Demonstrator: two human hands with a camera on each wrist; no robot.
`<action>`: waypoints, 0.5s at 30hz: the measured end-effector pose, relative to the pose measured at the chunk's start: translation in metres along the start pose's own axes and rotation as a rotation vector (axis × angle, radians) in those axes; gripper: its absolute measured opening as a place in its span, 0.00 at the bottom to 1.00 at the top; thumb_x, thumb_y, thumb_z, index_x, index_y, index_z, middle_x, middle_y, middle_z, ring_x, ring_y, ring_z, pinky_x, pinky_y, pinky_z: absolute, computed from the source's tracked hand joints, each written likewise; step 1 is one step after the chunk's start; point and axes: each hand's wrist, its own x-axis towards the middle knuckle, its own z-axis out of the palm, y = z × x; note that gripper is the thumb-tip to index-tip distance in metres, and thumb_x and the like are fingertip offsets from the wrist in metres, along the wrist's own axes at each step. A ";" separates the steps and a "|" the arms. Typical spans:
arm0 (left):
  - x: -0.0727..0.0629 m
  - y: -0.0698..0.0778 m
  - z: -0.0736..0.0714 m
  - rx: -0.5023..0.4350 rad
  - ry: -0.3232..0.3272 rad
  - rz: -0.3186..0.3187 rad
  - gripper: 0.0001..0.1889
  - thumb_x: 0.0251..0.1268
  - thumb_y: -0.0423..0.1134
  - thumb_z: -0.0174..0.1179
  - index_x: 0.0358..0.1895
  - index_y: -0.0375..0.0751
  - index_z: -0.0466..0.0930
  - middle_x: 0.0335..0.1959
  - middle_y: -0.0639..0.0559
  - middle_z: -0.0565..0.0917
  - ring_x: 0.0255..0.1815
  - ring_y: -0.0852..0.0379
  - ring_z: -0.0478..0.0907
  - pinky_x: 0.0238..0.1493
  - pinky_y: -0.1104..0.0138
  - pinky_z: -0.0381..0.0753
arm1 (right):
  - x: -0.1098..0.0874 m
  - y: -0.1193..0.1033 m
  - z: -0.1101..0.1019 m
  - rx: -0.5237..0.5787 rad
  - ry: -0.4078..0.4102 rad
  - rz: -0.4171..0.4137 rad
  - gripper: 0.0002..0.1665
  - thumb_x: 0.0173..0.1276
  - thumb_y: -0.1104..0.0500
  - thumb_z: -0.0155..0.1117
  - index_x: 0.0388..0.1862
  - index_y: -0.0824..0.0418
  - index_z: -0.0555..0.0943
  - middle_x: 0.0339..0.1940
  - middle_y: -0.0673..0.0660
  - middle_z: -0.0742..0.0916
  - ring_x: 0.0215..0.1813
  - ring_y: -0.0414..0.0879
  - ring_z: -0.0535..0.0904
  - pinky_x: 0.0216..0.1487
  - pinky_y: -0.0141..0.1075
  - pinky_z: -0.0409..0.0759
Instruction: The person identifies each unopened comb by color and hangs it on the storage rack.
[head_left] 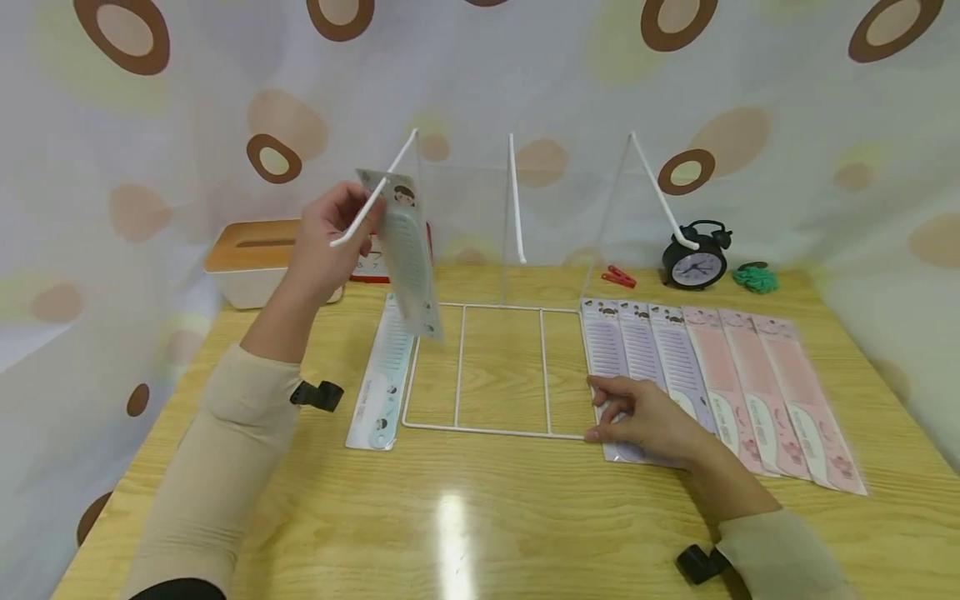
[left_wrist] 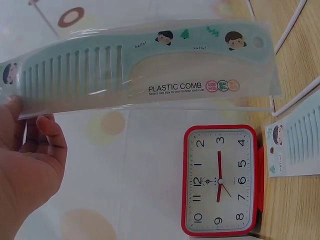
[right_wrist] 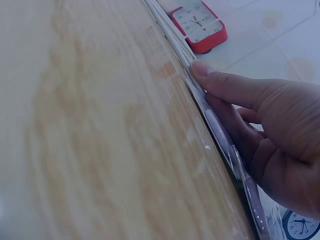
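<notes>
1. Landmark: a white wire rack [head_left: 495,431] stands on a wooden table [head_left: 465,517]; three prongs rise above its base, and its thin uprights are hard to follow against the patterned cloth.
2. The left hand [head_left: 326,229], above the rack's left side, pinches one end of a green packaged comb [head_left: 408,258]. The left prong crosses hand and package; whether it passes through the package cannot be told. In the left wrist view "PLASTIC COMB" is legible, while the package's gripped end is cut off by the border.
3. The right hand [head_left: 645,417] grips the rack's front right corner between thumb and curled finger; its remaining fingers are partly hidden.
4. Left of the rack, a second green package [head_left: 378,379] lies flat.
5. Right of the rack lie three purple packages [head_left: 603,333], their lower parts largely covered by the right hand, then three pink packages [head_left: 768,392].
6. Behind the rack's left side, a red clock [left_wrist: 220,180] is mostly masked in the head view but whole in the left wrist view; a wood-lidded box [head_left: 258,250], farther left, is partly covered by the left arm.
7. Beyond the rack's right rear: red clip [head_left: 618,277], black alarm clock [head_left: 697,268] and a green bundle [head_left: 755,277], its nature unclear.
</notes>
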 end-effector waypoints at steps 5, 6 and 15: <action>0.015 -0.008 0.003 -0.023 -0.007 0.003 0.06 0.73 0.43 0.59 0.40 0.45 0.77 0.31 0.52 0.74 0.24 0.58 0.69 0.28 0.73 0.72 | 0.001 -0.001 0.003 -0.001 0.003 0.014 0.53 0.53 0.53 0.82 0.73 0.68 0.67 0.48 0.59 0.81 0.37 0.42 0.83 0.38 0.29 0.78; 0.016 -0.010 0.003 -0.031 -0.003 0.008 0.06 0.73 0.43 0.59 0.39 0.46 0.78 0.30 0.52 0.74 0.25 0.58 0.69 0.28 0.73 0.72 | 0.001 -0.002 0.003 -0.005 0.003 0.014 0.53 0.53 0.53 0.81 0.73 0.68 0.67 0.48 0.59 0.81 0.37 0.42 0.83 0.39 0.29 0.78; 0.021 -0.016 0.010 -0.053 0.027 0.015 0.06 0.73 0.44 0.60 0.41 0.46 0.79 0.30 0.55 0.76 0.26 0.59 0.69 0.28 0.74 0.72 | -0.001 -0.003 0.001 -0.038 0.005 0.020 0.52 0.53 0.54 0.81 0.73 0.69 0.67 0.47 0.57 0.81 0.36 0.42 0.83 0.41 0.28 0.76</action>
